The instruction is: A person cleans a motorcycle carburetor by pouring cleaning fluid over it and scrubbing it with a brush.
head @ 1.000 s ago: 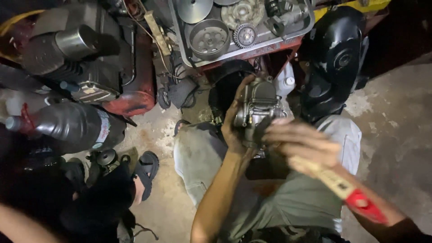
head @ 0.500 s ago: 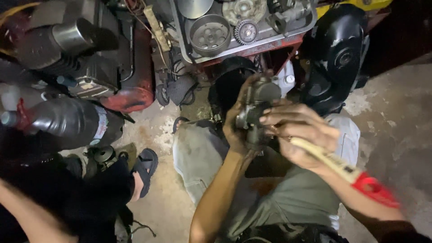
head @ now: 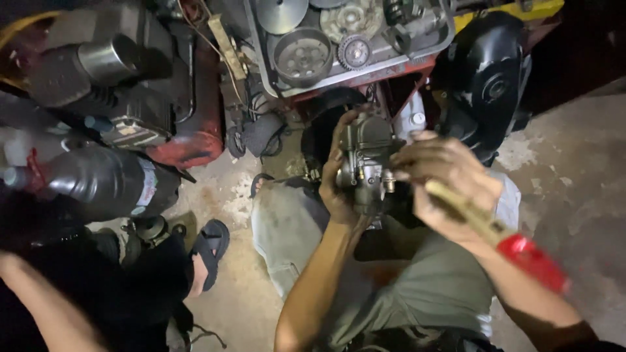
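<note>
Shifted closer over the carburetor (head: 366, 163) since a second ago: right hand (head: 450, 186), fingers curled on a screwdriver (head: 495, 231) with red handle. Cradled upright by left hand (head: 339, 186), above the knees, below the engine tray (head: 345, 39).

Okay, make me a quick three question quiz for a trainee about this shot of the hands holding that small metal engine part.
1. True or false: the left hand holds the grey metal engine part from behind.
2. What does the right hand grip?
A. a tool with a pale shaft and a red end
B. a plastic bottle
C. a sandal
3. Fill in the missing word: the gear wheel lies in a grey ____ at the top of the view.

Key
1. True: its fingers wrap the part's far side.
2. A: the tool runs back along the forearm.
3. Tray: the tray also holds round metal parts.
</note>
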